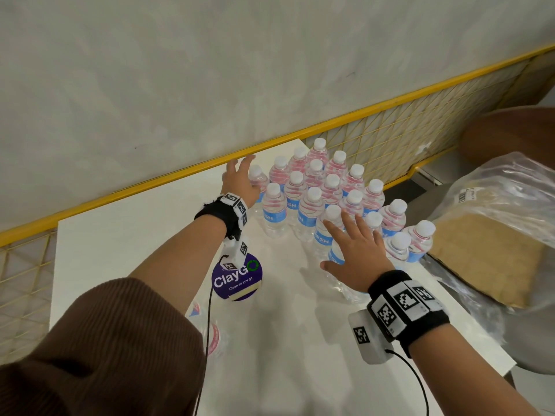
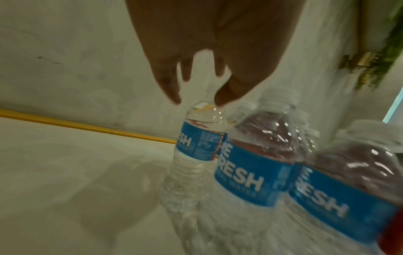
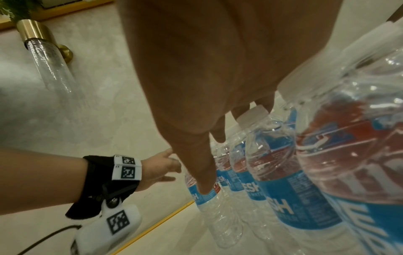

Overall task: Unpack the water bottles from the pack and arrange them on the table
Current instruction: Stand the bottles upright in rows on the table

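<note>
Several water bottles [image 1: 315, 193] with white caps and blue labels stand bunched together on the white table [image 1: 135, 235]. My left hand [image 1: 240, 172] is open with its fingers spread beside the far-left bottle [image 1: 259, 177]. In the left wrist view the left hand [image 2: 196, 96] hovers just over that bottle [image 2: 200, 138], holding nothing. My right hand [image 1: 351, 232] is open, fingers spread over the caps of the near bottles [image 1: 332, 214]. From the right wrist, the right hand [image 3: 218, 138] reaches along a row of bottles [image 3: 272, 172]. One more bottle [image 1: 213, 334] lies under my left forearm.
The emptied plastic wrap with its cardboard base [image 1: 495, 229] lies off the table's right side. A purple ClayGo sticker [image 1: 240, 280] is on the tabletop. A yellow rail with wire mesh [image 1: 360, 115] runs along the far edge against the wall.
</note>
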`<move>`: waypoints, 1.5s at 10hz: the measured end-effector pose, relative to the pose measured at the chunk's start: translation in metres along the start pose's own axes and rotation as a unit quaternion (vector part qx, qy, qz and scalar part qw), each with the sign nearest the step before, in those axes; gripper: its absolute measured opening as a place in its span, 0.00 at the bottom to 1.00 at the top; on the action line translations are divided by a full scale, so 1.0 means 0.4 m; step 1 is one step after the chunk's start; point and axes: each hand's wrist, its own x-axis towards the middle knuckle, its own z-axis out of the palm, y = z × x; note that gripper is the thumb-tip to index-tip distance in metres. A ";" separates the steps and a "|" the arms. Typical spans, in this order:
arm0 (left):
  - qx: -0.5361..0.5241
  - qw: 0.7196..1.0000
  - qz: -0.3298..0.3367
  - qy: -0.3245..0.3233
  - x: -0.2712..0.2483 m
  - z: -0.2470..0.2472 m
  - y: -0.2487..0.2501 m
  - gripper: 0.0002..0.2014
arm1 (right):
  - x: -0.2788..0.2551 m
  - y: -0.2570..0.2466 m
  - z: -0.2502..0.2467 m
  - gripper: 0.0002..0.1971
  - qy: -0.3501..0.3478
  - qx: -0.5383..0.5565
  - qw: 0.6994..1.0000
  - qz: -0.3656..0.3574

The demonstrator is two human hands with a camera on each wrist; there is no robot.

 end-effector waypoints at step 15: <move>0.223 0.915 -0.030 -0.334 -0.593 -0.336 -0.046 0.18 | -0.405 -0.475 0.064 0.15 -0.222 0.126 0.927 -0.274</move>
